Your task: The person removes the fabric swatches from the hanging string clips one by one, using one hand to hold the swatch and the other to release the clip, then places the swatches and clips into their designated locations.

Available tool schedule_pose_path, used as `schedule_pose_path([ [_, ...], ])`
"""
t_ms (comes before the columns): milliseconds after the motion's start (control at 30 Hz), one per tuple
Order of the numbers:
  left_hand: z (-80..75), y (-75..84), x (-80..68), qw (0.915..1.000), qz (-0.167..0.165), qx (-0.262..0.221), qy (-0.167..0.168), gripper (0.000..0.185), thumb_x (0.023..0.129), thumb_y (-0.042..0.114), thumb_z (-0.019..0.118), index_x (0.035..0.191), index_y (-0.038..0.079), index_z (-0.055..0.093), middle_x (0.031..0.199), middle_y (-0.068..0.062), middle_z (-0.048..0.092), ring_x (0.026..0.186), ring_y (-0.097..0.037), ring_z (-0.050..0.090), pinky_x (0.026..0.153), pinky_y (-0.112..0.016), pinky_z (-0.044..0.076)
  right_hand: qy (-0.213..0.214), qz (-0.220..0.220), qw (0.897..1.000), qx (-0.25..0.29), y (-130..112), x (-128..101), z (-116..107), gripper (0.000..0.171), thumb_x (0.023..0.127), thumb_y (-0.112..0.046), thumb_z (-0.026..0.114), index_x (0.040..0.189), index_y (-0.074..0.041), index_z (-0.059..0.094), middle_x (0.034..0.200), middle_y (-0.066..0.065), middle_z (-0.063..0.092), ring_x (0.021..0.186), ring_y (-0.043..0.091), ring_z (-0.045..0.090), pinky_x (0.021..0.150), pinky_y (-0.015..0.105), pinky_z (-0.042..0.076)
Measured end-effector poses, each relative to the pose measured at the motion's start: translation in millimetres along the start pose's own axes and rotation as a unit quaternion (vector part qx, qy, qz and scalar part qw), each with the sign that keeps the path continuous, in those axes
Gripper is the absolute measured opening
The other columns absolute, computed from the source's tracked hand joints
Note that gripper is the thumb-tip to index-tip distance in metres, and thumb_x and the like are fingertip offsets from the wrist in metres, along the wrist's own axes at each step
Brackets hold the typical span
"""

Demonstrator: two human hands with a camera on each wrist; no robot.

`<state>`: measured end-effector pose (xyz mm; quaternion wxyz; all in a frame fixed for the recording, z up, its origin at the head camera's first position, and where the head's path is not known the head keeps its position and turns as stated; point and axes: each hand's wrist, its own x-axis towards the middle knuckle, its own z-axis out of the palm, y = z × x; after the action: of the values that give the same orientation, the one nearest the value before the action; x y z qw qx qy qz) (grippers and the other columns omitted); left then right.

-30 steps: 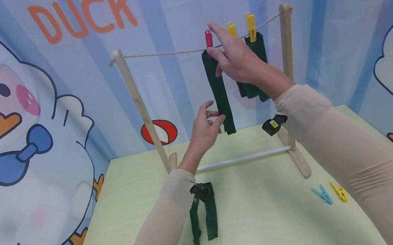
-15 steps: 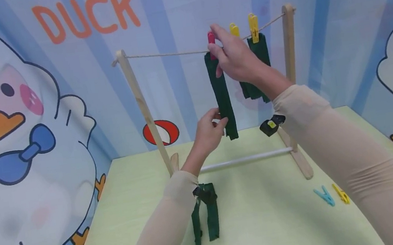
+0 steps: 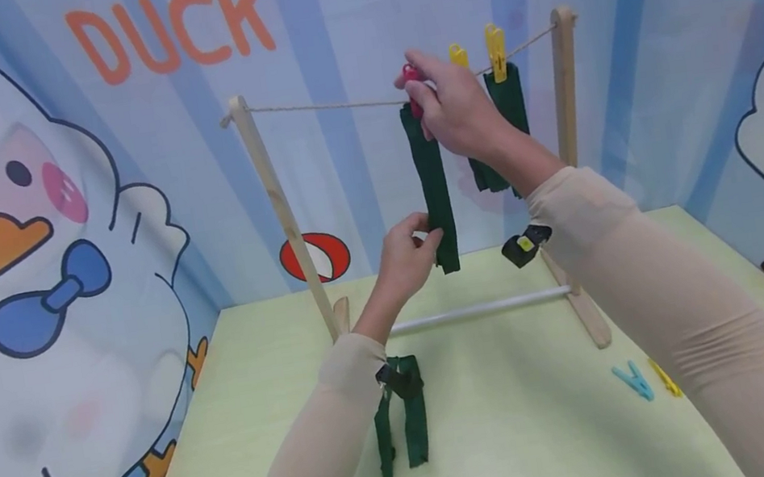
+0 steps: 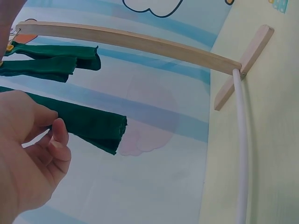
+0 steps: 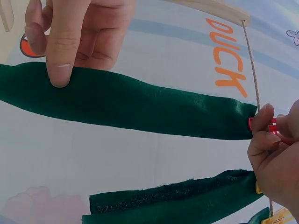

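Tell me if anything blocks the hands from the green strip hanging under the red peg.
Nothing visible does. The right hand already pinches the red peg on the string, and the left hand holds the green strip near its lower end.

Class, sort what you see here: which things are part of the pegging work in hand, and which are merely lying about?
In hand:
right hand pinching the red peg
left hand holding the hanging green strip
string line

Lying about:
blue peg
yellow peg on the table
folded green strip
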<state>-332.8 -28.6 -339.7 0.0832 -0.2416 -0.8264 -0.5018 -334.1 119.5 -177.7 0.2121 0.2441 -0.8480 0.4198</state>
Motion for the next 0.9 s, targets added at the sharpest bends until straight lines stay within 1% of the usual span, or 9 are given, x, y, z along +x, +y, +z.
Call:
schedule_pose_path([
  [167, 0.5, 0.4, -1.9, 1.0, -0.002, -0.008, 0.0, 0.018, 0.103, 0.017, 0.056, 0.114, 0.005, 0.065, 0.105, -0.007, 0.063, 0.07, -0.025, 0.062, 0.059, -0.028, 0.05, 0.005, 0.008, 1.0, 0.003, -1, 0, 0, 0.044, 0.109, -0.02, 0.041, 0.152, -0.01, 0.038, 0.135, 0.005, 0.058, 0.07, 0.024, 0.056, 0.076, 0.024, 0.051],
  [300, -0.3, 1.6, -2.5, 0.9998, 0.004, -0.019, 0.006, 0.02, 0.105, 0.021, 0.054, 0.11, 0.005, 0.066, 0.098, -0.009, 0.064, 0.068, -0.024, 0.061, 0.059, -0.028, 0.049, 0.007, 0.026, 1.0, 0.002, -5, 0, -1, 0.042, 0.108, -0.022, 0.043, 0.149, -0.011, 0.041, 0.132, 0.004, 0.058, 0.071, 0.024, 0.056, 0.074, 0.025, 0.051],
  [367, -0.6, 1.9, -2.8, 0.9996, 0.005, -0.026, 0.007, 0.022, 0.105, 0.023, 0.053, 0.107, 0.005, 0.066, 0.093, -0.01, 0.064, 0.067, -0.026, 0.06, 0.058, -0.028, 0.048, 0.009, 0.034, 0.999, 0.003, -7, 0, -2, 0.041, 0.108, -0.022, 0.044, 0.148, -0.011, 0.042, 0.133, 0.004, 0.056, 0.073, 0.024, 0.055, 0.073, 0.025, 0.051],
  [467, -1.0, 1.9, -3.3, 0.9994, 0.004, -0.033, 0.005, 0.022, 0.106, 0.023, 0.052, 0.104, 0.004, 0.065, 0.089, -0.011, 0.062, 0.068, -0.033, 0.06, 0.056, -0.028, 0.046, 0.014, 0.037, 0.999, -0.012, -10, -1, -2, 0.041, 0.108, -0.021, 0.045, 0.147, -0.01, 0.044, 0.135, 0.005, 0.053, 0.083, 0.02, 0.056, 0.078, 0.025, 0.051],
  [600, -1.1, 1.4, -3.9, 0.9994, 0.003, -0.034, 0.002, 0.021, 0.106, 0.022, 0.053, 0.105, 0.004, 0.064, 0.087, -0.01, 0.061, 0.072, -0.04, 0.061, 0.055, -0.028, 0.044, 0.023, 0.036, 0.999, -0.033, -12, 0, -3, 0.041, 0.107, -0.02, 0.046, 0.147, -0.008, 0.046, 0.136, 0.007, 0.053, 0.096, 0.016, 0.055, 0.086, 0.025, 0.051],
  [700, -0.4, 0.8, -3.8, 0.9994, 0.002, -0.035, 0.001, 0.021, 0.105, 0.021, 0.053, 0.105, 0.004, 0.065, 0.086, -0.01, 0.061, 0.07, -0.038, 0.06, 0.054, -0.029, 0.044, 0.027, 0.037, 0.998, -0.034, -12, 0, -3, 0.041, 0.107, -0.019, 0.047, 0.146, -0.008, 0.047, 0.134, 0.007, 0.054, 0.1, 0.016, 0.055, 0.087, 0.025, 0.05],
  [900, 0.7, 0.3, -3.2, 0.9994, -0.003, -0.036, 0.005, 0.02, 0.105, 0.021, 0.054, 0.105, 0.004, 0.065, 0.088, -0.009, 0.062, 0.064, -0.022, 0.057, 0.055, -0.028, 0.045, 0.039, 0.033, 0.998, -0.027, -13, 0, -3, 0.035, 0.106, -0.017, 0.05, 0.139, -0.007, 0.055, 0.128, 0.007, 0.058, 0.093, 0.016, 0.057, 0.078, 0.024, 0.05],
])
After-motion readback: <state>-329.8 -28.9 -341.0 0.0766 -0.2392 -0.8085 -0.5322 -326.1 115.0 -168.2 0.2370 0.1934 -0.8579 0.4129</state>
